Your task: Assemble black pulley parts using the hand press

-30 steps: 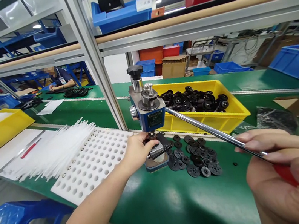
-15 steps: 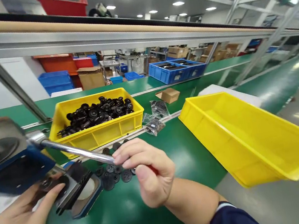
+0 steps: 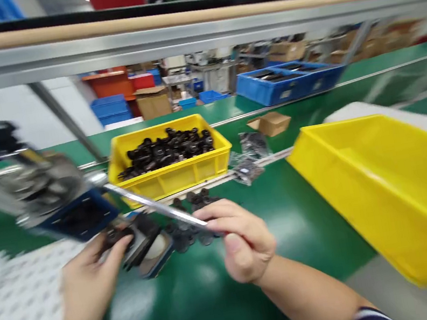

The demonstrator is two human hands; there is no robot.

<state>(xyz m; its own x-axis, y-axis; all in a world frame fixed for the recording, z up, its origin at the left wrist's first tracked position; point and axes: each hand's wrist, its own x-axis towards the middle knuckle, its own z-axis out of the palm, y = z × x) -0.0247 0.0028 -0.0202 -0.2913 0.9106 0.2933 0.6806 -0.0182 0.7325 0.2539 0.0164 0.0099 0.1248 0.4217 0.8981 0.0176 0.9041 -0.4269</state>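
A hand press point(image 3: 51, 192) with a blue-edged base stands at the left. Its long metal lever point(image 3: 155, 205) slants down to the right, and my right hand point(image 3: 247, 241) is wrapped round the lever's end. Below the press head, my left hand point(image 3: 93, 275) pinches a dark round part point(image 3: 117, 236) between thumb and fingers. Black discs point(image 3: 192, 229) lie on the green surface behind the lever. Farther back, a yellow bin point(image 3: 175, 177) holds many black parts.
A large yellow bin point(image 3: 391, 195) juts in at the right. Plastic bags point(image 3: 248, 170) and a small cardboard box point(image 3: 273, 124) lie mid-bench. Blue crates point(image 3: 286, 85) stand behind. White dimpled trays point(image 3: 26, 311) are at the left, with a metal rail point(image 3: 192, 35) overhead.
The view has swung left and levelled, so things appear farther right. Both hands keep their hold, on the lever and the dark part. More of the white trays shows.
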